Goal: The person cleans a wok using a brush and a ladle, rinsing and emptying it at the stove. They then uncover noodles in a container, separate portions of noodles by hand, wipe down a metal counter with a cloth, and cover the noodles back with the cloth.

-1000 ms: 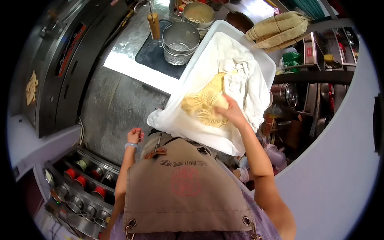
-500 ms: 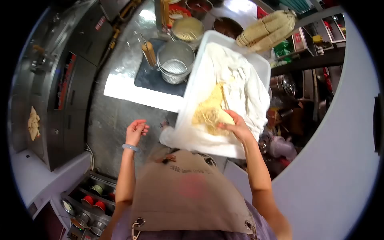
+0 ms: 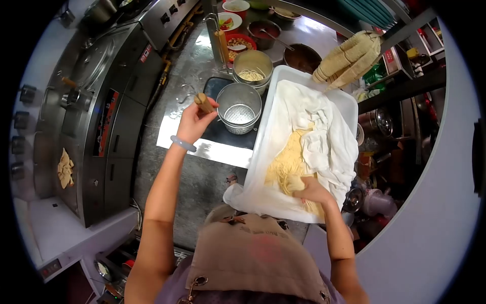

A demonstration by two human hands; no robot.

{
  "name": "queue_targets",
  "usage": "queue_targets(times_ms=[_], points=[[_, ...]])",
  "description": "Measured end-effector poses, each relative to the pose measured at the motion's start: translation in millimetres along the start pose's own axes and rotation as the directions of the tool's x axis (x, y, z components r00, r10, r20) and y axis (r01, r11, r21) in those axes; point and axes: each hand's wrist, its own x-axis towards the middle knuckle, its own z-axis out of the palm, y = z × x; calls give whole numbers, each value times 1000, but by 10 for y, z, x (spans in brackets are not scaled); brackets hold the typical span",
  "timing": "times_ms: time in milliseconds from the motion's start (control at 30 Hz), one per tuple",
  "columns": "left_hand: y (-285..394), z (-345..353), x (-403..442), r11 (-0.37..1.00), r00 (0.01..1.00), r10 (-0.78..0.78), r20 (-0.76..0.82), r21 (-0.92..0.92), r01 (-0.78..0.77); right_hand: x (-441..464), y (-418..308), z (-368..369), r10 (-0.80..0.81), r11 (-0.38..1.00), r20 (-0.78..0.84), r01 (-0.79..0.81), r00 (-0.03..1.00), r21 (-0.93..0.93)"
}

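My left hand (image 3: 194, 121), with a bracelet at its wrist, has its fingers closed round the wooden handle (image 3: 204, 103) of a metal noodle strainer (image 3: 240, 109). No noodles show inside that strainer, which stands on a dark mat (image 3: 215, 133). On the right, my right hand (image 3: 315, 191) reaches into a white plastic tub (image 3: 259, 147). Its fingers are curled into pale yellow noodles (image 3: 287, 163), partly hiding their tips. A white cloth (image 3: 324, 137) lies bunched over part of the noodles.
Behind the first strainer stands another one with noodles in it (image 3: 251, 68). Farther back are a pot of dark sauce (image 3: 302, 58) and a red bowl (image 3: 240, 45). Folded cloth gloves (image 3: 349, 58) hang at the upper right. A steel stove counter (image 3: 83, 147) runs along the left.
My left hand has moved up and forward from beside the counter and taken hold of the strainer's handle. My right hand stays at the noodles, its fingers now deeper among them. The view has shifted.
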Motion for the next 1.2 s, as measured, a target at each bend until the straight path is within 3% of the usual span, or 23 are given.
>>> queue_targets(times_ms=[67,100,133,200,233,267,333,367,400,467,500,567,733,800,867,900,933,1000,1033,1067,1100,1167,1200], points=[[76,-89,-135,998,982,29,-188,-43,-38,10,-72,-47,-70,821,-236,191,969,538],[96,-188,-200,995,966,31,-258,-86,-55,18,-50,-64,-16,801,-356,225,934,555],[144,-281,-255,993,941,21,-338,-99,-57,19,14,-67,-14,797,-356,226,934,561],[100,-499,-309,992,902,49,-429,-87,-95,52,213,-20,89,956,-339,14,936,292],[40,-591,-301,992,885,53,-463,-80,-102,89,347,116,-73,967,-336,148,939,206],[-17,-665,-274,992,866,55,-497,-72,-104,55,292,135,-65,968,-332,141,941,208],[-108,-749,-173,991,851,53,-522,-75,-108,13,115,150,-57,874,11,44,998,484],[-218,-782,-102,992,830,76,-553,-43,-120,68,169,203,-3,826,-105,62,994,560],[-316,-815,-30,991,807,102,-582,-9,-132,76,166,200,-8,829,-104,65,995,556],[-436,-837,118,983,777,174,-604,67,-169,99,150,206,98,604,-242,136,965,785],[-458,-867,180,983,778,182,-602,89,-160,100,138,227,95,604,-242,137,966,785],[-441,-920,294,983,779,184,-599,109,-149,67,139,273,135,459,-217,133,967,878],[-355,-919,368,965,826,145,-544,263,4,70,160,423,143,464,-250,158,958,872],[-309,-853,270,944,798,187,-572,329,15,78,162,427,145,463,-259,166,955,871],[-81,-824,115,706,826,44,-563,602,373,64,162,436,115,438,-264,190,958,879],[188,-740,39,574,820,-81,-566,646,503,56,166,440,114,432,-267,194,957,881],[263,-706,11,573,822,-77,-564,650,499,50,170,439,119,439,-261,185,958,879],[339,-647,14,425,808,-395,-437,693,583,48,178,446,124,443,-261,182,957,878],[309,-544,101,665,894,-255,-368,605,438,42,184,454,113,443,-265,190,957,876],[127,-436,288,904,937,-82,-339,370,213,32,192,459,104,445,-268,197,958,874],[118,-277,523,968,927,97,-362,251,-3,22,185,459,108,444,-268,194,957,875],[61,-79,1121,841,769,472,-432,483,-245,-3,154,454,45,392,-257,219,965,894],[-45,-43,1408,850,767,468,-438,460,-256,-23,139,465,48,393,-259,220,965,893]])
